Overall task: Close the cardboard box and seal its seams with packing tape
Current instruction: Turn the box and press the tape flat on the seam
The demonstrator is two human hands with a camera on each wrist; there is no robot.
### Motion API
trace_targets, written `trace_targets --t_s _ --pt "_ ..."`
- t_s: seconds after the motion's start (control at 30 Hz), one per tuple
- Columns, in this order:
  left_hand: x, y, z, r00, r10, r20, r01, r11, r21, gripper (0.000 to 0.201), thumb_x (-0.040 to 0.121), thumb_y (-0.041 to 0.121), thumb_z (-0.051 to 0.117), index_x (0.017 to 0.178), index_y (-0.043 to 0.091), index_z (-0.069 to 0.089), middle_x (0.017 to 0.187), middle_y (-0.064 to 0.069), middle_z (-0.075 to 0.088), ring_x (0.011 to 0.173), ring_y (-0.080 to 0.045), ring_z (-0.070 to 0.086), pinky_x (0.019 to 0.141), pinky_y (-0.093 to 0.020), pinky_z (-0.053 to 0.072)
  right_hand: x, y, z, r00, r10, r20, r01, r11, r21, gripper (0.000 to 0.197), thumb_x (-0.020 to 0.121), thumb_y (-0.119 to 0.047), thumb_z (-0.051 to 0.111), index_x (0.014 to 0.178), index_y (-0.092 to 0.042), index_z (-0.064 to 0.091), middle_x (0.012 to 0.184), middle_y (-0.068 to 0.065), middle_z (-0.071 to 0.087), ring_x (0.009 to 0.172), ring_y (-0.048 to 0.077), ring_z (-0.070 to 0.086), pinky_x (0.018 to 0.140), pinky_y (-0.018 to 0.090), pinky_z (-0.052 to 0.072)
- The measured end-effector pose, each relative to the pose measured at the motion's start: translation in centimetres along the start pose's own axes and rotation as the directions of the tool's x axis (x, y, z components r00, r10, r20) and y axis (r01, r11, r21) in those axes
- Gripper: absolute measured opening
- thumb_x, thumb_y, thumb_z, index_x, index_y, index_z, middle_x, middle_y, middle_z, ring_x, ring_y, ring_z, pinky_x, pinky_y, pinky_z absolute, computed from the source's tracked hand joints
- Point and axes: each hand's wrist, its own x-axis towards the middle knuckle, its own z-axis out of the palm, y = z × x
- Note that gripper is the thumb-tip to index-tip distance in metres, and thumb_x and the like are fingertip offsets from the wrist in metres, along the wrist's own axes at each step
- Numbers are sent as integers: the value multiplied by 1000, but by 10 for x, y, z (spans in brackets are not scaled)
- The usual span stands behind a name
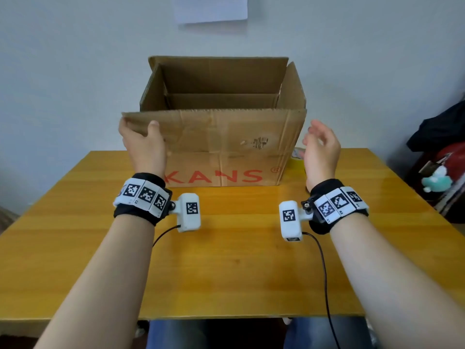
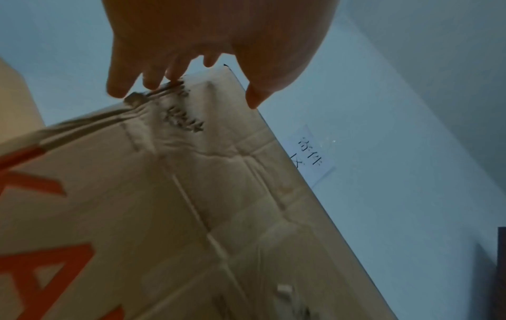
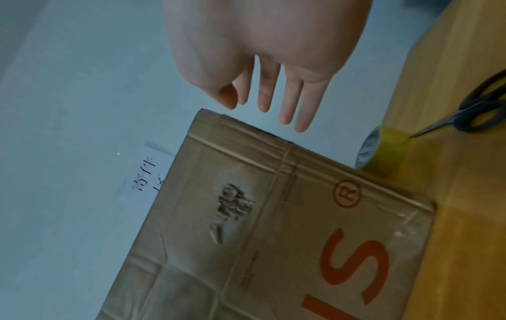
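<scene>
An open brown cardboard box (image 1: 226, 159) with red letters stands at the far middle of the wooden table (image 1: 226, 260). Its near flap (image 1: 216, 124) stands upright, and the back and side flaps are up too. My left hand (image 1: 138, 127) pinches the near flap's left corner, thumb in front and fingers behind, as the left wrist view shows on the flap (image 2: 219, 173). Just right of the box's right edge hovers my right hand (image 1: 312, 134), fingers straight and touching nothing. A yellowish roll of packing tape (image 3: 383, 151) sits on the table beside the box's right side.
Scissors (image 3: 482, 112) with black and yellow handles lie on the table right of the tape. Dark bags and a red item (image 1: 442, 157) are piled off the table's right side. A paper sheet (image 1: 210, 8) hangs on the wall behind the box.
</scene>
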Motion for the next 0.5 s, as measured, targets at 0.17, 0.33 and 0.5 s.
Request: trace_targets --t_s 0.17,0.33,0.5 --pt "-14 -26 39 992 -96 76 91 993 73 87 91 41 58 158 12 10 160 -12 27 144 -28 33 119 -42 30 16 29 -1 989 59 139 -33 983 -181 36 94 -12 53 123 -31 59 125 -9 60 116 12 60 100 41 52" --pt "-38 -46 81 923 -319 216 258 928 268 92 96 45 56 159 15 -3 165 -20 5 147 -39 25 117 -50 29 39 57 -14 952 232 199 -111 868 -485 30 95 -13 49 116 -26 66 131 -2 61 121 20 56 103 38 44" --pt "-53 -67 114 809 -539 236 397 796 456 108 96 58 50 151 8 -28 162 -28 -8 149 -46 11 121 -56 16 60 99 -38 840 504 201 -49 439 -897 27 99 -26 47 113 -20 69 131 6 61 124 34 51 114 45 31"
